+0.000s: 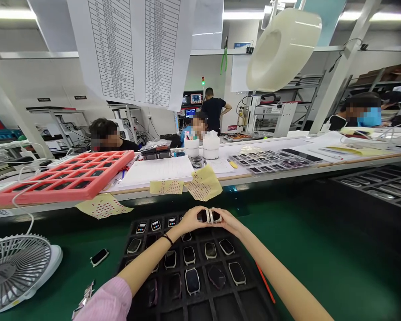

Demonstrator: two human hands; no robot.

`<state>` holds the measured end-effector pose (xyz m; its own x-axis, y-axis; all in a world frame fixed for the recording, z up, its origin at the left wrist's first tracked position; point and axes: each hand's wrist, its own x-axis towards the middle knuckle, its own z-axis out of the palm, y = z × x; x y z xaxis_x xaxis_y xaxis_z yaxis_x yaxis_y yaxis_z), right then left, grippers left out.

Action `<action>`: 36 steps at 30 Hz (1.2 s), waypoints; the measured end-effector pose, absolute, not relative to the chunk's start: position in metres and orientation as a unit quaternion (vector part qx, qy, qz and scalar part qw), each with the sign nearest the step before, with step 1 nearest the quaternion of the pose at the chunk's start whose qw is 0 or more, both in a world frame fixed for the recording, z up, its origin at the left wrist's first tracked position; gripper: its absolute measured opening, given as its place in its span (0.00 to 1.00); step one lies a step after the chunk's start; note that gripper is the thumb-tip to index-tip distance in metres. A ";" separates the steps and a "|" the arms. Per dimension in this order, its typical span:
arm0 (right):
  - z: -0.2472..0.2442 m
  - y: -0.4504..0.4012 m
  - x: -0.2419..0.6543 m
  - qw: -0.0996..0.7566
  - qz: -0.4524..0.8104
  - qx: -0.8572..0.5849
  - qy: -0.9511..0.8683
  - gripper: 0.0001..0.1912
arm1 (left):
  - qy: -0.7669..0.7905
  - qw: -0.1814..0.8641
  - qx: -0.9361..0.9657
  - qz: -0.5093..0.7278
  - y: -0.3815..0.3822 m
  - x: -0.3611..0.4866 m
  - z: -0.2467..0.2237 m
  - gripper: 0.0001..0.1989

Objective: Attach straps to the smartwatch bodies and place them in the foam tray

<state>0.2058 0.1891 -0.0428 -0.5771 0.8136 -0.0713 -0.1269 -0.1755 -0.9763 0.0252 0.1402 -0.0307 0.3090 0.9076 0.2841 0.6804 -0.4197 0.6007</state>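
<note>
The left grip (192, 219) is closed around a small watch (203, 216), and the right grip (228, 222) is closed around a second watch (216, 216). The two watches are side by side, with their pale edges close together. It is too small to tell if they touch. Both are up over the far side of a big black tray (225, 307).

The tray sits on the green bench (307, 249) and has lots of square slots with more watches (192, 281) in them. Three at the far left have lit screens (155, 225). The left arm has a pink sleeve (108, 298) and a black band (167, 239).

One loose watch (99, 257) lies on the bench, left of the tray. A fan (16, 267) is at the near left. A thin red stick (266, 283) is just beside the tray's right edge. A pink tray (53, 196) is on the far left shelf.
</note>
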 end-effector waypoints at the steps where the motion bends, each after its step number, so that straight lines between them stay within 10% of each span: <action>1: -0.047 0.190 0.208 0.342 0.682 -0.329 -0.557 0.24 | 0.514 0.177 0.789 0.285 0.137 0.023 -0.033 0.26; 20: -0.102 0.174 0.216 0.356 0.176 -0.387 -0.832 0.19 | 0.617 0.100 0.757 0.189 0.181 0.040 -0.054 0.24; 36: -0.120 0.224 0.205 0.343 0.078 -0.516 -0.781 0.13 | 0.649 0.110 0.741 0.133 0.150 0.010 -0.043 0.12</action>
